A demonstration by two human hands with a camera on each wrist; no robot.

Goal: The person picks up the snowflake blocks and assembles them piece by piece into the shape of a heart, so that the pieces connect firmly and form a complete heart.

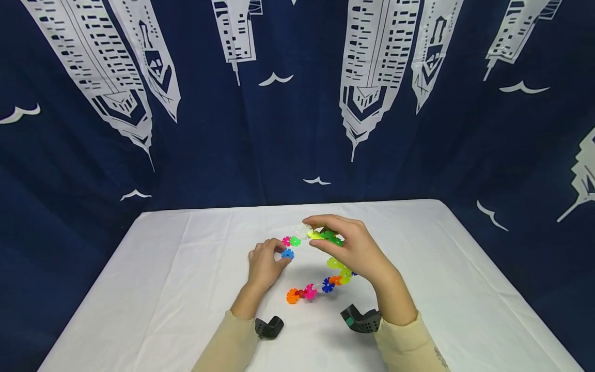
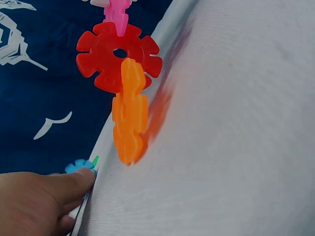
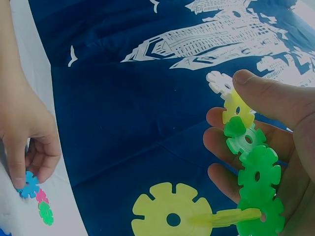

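My left hand [image 1: 264,266] is low over the white table, pinching a blue notched plastic disc [image 1: 287,253] between thumb and fingers. Beyond that disc lie a pink disc [image 1: 286,241] and a green disc [image 1: 295,241], linked edge to edge. Raised above the cloth, my right hand [image 1: 355,245] holds a chain of interlocking discs. In the right wrist view, the thumb lies by the chain's white disc [image 3: 220,83] and yellow disc [image 3: 238,110], with fingers behind. Green discs [image 3: 257,174] run down along the palm to another yellow disc [image 3: 172,216].
The chain curves round on the table toward me, through a dark blue disc [image 1: 327,285] and a pink disc [image 1: 310,292], to an orange end disc [image 1: 292,296]. A navy curtain [image 1: 297,129] with white buildings hangs behind the white tablecloth [image 1: 195,289].
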